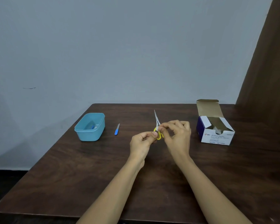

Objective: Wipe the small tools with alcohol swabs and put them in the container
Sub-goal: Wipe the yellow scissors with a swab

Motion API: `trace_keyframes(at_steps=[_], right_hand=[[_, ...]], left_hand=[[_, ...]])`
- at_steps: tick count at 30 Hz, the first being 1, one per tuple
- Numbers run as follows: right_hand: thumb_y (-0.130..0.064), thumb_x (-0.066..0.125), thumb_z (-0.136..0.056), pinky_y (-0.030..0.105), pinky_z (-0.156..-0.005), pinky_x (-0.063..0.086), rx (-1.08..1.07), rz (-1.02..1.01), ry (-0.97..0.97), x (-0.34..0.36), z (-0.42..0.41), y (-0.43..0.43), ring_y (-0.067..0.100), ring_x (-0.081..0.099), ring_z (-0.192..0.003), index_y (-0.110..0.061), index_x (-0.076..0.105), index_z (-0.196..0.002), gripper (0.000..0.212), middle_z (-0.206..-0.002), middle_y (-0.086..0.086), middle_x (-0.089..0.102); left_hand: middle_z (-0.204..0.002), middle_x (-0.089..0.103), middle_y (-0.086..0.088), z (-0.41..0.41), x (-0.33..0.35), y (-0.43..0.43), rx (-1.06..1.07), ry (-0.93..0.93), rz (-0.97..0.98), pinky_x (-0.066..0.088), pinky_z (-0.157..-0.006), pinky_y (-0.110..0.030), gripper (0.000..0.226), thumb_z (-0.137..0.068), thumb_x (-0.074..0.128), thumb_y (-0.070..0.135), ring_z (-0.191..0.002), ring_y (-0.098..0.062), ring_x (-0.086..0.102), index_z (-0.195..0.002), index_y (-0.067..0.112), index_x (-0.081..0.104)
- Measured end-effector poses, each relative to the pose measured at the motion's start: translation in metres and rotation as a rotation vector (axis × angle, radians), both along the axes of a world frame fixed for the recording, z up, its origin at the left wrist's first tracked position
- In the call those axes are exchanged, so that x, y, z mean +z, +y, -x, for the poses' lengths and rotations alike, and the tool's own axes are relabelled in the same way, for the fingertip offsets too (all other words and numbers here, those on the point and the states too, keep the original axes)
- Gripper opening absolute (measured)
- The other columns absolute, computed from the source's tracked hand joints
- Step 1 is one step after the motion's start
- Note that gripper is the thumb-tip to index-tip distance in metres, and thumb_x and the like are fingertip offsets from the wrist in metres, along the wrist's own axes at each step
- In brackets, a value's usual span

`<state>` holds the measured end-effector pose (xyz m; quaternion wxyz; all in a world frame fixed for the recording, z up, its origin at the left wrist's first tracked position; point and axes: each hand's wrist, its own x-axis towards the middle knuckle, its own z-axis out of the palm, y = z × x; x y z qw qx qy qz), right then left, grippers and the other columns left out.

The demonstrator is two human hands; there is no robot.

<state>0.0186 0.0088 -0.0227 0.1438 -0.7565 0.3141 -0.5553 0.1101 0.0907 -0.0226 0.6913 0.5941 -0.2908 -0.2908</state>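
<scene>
Small scissors (pixel 156 120) with yellow handles and thin metal blades point up and away over the middle of the table. My left hand (pixel 143 140) pinches the yellow handles. My right hand (pixel 176 134) pinches the blades near the pivot; a swab between its fingers is too small to make out. A nail file (pixel 117 129) with a blue handle lies on the table left of the scissors. Further left stands a light blue container (pixel 90 126) holding a small item I cannot identify.
An open white and blue box of alcohol swabs (pixel 216 130) stands at the right, lid flap up. The dark wooden table (pixel 87 175) ends at a grey wall behind; its left edge slants toward me. A brown curtain hangs at far right.
</scene>
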Motion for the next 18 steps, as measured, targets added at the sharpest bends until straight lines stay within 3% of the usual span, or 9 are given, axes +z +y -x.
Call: trace_keyframes(at_steps=[6, 12, 18], right_hand=[[-0.025, 0.076, -0.078, 0.034, -0.079, 0.038, 0.040, -0.001, 0.067, -0.006, -0.002, 0.004, 0.013, 0.043, -0.089, -0.028, 0.076, -0.082, 0.005, -0.081, -0.015, 0.064], [-0.022, 0.077, -0.078, 0.036, -0.076, 0.041, 0.005, -0.017, 0.017, -0.001, 0.002, 0.001, 0.012, 0.042, -0.090, -0.026, 0.075, -0.080, 0.005, -0.080, -0.019, 0.059], [-0.027, 0.078, -0.076, 0.029, -0.080, 0.031, 0.065, -0.011, 0.097, -0.006, -0.002, 0.006, 0.011, 0.042, -0.091, -0.028, 0.076, -0.079, 0.003, -0.079, -0.016, 0.065]], left_hand=[[-0.082, 0.075, 0.003, -0.009, 0.002, 0.001, 0.059, 0.004, -0.025, 0.052, -0.080, -0.021, 0.010, -0.082, 0.074, 0.026, -0.078, -0.005, 0.067, -0.086, 0.018, 0.076], [-0.076, 0.073, 0.002, -0.001, 0.000, 0.001, 0.002, -0.039, -0.020, 0.050, -0.071, -0.015, 0.017, -0.082, 0.074, 0.025, -0.066, 0.002, 0.065, -0.087, 0.010, 0.076], [-0.078, 0.072, 0.004, -0.010, 0.008, 0.005, 0.095, 0.059, -0.001, 0.044, -0.070, -0.018, 0.015, -0.083, 0.072, 0.025, -0.070, -0.003, 0.062, -0.091, 0.012, 0.075]])
